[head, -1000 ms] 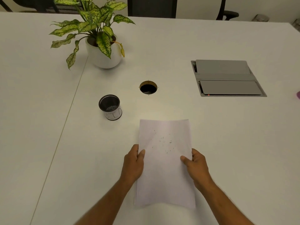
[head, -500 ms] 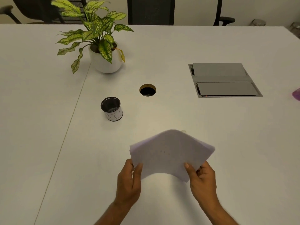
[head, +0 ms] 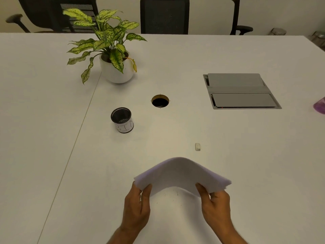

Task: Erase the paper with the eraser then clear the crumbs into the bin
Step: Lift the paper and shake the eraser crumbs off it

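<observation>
I see grey bits inside the bin [head: 121, 120]; my left hand [head: 136, 206] and right hand [head: 216, 205] pinch the arched paper [head: 181, 175], the eraser [head: 197, 146] lying beyond.

A purple object [head: 320, 105] is cut off by the right edge, unidentifiable.

Arched paper [head: 182, 173] between both hands.
</observation>
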`<state>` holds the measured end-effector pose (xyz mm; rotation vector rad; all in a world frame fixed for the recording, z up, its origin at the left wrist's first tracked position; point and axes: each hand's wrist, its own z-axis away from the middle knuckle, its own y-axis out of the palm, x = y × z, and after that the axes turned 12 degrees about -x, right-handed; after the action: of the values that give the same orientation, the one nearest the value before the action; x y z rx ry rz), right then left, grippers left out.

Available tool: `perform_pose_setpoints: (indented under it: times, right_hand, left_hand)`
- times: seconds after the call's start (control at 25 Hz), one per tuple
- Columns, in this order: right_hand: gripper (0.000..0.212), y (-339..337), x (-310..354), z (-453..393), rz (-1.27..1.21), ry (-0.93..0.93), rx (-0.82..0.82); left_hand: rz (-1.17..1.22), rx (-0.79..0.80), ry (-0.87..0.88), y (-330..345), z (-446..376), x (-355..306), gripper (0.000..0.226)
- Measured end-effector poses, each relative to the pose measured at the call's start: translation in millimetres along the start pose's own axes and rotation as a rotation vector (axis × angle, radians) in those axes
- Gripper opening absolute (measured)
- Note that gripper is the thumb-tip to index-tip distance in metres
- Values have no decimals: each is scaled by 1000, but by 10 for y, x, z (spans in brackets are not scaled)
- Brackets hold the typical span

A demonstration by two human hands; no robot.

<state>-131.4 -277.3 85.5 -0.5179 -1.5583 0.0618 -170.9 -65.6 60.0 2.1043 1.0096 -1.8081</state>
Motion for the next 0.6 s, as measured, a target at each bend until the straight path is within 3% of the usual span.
perform_pose_setpoints:
  times: [0.12, 0.28, 0.36, 0.48, 0.6]
  right_hand:
    - [29, -6, -62, 1, 13, 9, 6]
    - [39, -15, -61, 22, 20, 7, -15]
    - [34, -12, -68, 28, 36, 17, -14]
    - [31, -16, -59, 32, 51, 23, -18]
    - [28, -13, -42, 59, 58, 26, -5]
  left_hand:
    - [-30, 25, 17, -17, -6, -14, 22]
    - [-7, 9, -14, -1, 14, -9, 43]
    - [-21, 13, -6, 4, 37, 69, 29]
    - [-45, 14, 17, -11, 49, 108, 38]
    - [-43, 44, -4, -12, 60, 137, 33]
